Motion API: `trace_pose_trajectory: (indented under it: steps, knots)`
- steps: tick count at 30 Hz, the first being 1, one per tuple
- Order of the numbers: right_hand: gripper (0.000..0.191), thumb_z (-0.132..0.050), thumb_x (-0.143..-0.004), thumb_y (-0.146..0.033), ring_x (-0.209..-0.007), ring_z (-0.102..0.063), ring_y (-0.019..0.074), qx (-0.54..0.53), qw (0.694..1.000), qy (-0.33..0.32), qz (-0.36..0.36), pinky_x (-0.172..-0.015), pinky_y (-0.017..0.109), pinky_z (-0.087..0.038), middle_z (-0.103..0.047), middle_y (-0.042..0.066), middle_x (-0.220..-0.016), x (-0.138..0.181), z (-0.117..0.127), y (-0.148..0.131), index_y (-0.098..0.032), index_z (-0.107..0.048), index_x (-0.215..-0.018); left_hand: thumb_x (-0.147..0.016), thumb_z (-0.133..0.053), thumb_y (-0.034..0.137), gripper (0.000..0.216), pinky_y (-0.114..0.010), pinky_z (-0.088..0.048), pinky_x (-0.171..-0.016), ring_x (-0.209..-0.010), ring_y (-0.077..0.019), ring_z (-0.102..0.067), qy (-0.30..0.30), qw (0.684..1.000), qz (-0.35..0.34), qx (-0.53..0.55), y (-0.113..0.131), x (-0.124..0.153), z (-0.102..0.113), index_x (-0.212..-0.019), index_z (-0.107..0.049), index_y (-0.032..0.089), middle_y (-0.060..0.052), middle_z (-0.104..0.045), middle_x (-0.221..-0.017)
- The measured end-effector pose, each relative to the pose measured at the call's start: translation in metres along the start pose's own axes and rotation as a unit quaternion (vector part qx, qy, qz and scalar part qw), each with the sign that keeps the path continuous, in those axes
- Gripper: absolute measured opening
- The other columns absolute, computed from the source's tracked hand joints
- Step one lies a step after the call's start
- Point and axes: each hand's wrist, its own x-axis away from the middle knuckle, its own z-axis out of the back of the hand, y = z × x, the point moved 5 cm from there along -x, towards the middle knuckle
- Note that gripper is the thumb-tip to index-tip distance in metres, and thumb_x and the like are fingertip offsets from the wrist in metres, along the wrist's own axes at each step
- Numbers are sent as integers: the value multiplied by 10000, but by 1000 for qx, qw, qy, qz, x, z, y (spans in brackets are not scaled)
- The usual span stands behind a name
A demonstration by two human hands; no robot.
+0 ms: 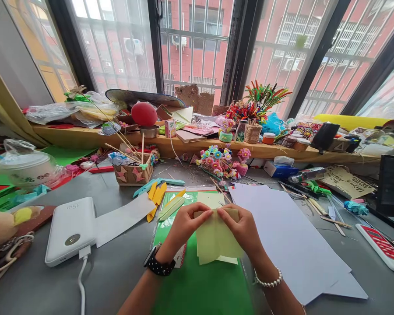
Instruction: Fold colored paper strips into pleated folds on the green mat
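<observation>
A pale yellow-green sheet of paper (213,240) with a crease down its middle is held up between both hands. My left hand (192,223) pinches its upper edge near the centre, thumb in front. Right beside it, my right hand (239,225) pinches the same edge, the two thumbs almost touching. Another pale sheet (208,199) shows behind the held one. Below lies a green plastic-covered folder (200,288). Folded yellow paper strips (157,197) and folded pale green strips (171,208) rest left of the hands.
A white power bank (72,229) with a cable sits at left, beside a white paper strip (126,218). White sheets (289,236) spread to the right, with a red calculator (384,247) beyond. A decorated basket (134,175) and paper flowers (218,159) stand at the back, below a cluttered windowsill.
</observation>
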Motion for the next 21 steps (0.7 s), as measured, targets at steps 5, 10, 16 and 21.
trace_pose_trajectory:
  steps: [5, 10, 16, 21]
  knots:
    - [272, -529, -718, -416, -561, -507, 132, -18, 999, -29, -42, -484, 209, -373, -579, 14, -620, -3, -5, 10, -159, -587, -650, -699, -552, 369, 233, -219, -420, -596, -677, -149, -547, -1, 999, 22, 24, -13, -1, -2, -687, -625, 149, -32, -630, -708]
    - [293, -563, -672, -441, -515, -469, 115, -87, 991, -34, -99, -459, 209, -358, -542, 4, -588, -5, -9, 19, -151, -587, -644, -691, -559, 371, 240, -210, -401, -558, -640, -139, -529, -6, 999, 35, 41, -14, -1, -3, -682, -629, 141, -33, -624, -685]
    - [309, -599, -627, -446, -493, -455, 110, -160, 976, -30, -145, -445, 214, -355, -520, 1, -567, -4, -15, 26, -138, -583, -642, -691, -554, 380, 251, -213, -400, -560, -649, -147, -538, 3, 999, 30, 29, -16, -1, -2, -679, -638, 144, -37, -641, -697]
    - [288, -574, -665, -429, -533, -482, 124, -107, 988, -24, -110, -484, 223, -375, -554, 14, -606, -5, -14, 26, -143, -593, -651, -695, -549, 374, 241, -218, -413, -584, -670, -153, -555, 8, 1000, 28, 5, -18, -1, -1, -681, -638, 151, -37, -651, -716]
